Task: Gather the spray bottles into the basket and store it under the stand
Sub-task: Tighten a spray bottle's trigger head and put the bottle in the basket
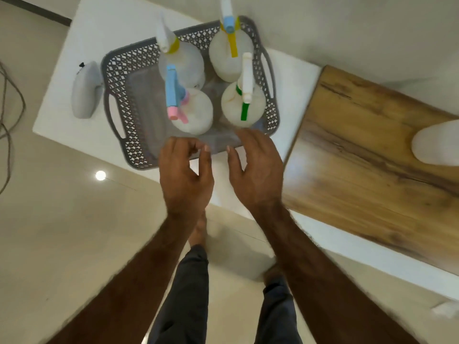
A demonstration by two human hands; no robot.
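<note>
A grey lattice basket (116, 68) sits on the white stand top (74, 100). Several white spray bottles stand upright inside it: one with a blue and pink head (196, 112), one with a green trigger (238, 108), one with a yellow collar (183, 60), one with a blue and yellow head (231, 53). My left hand (185, 175) hovers over the basket's near rim, fingers curled and apart, holding nothing. My right hand (255, 170) is beside it over the near right corner, fingers spread, empty.
A grey rounded object (84, 90) lies on the stand left of the basket. A wooden board surface (372, 170) adjoins on the right, with a white bottle-like object (437, 142) at its far edge. Cables (7, 120) trail on the tiled floor at left.
</note>
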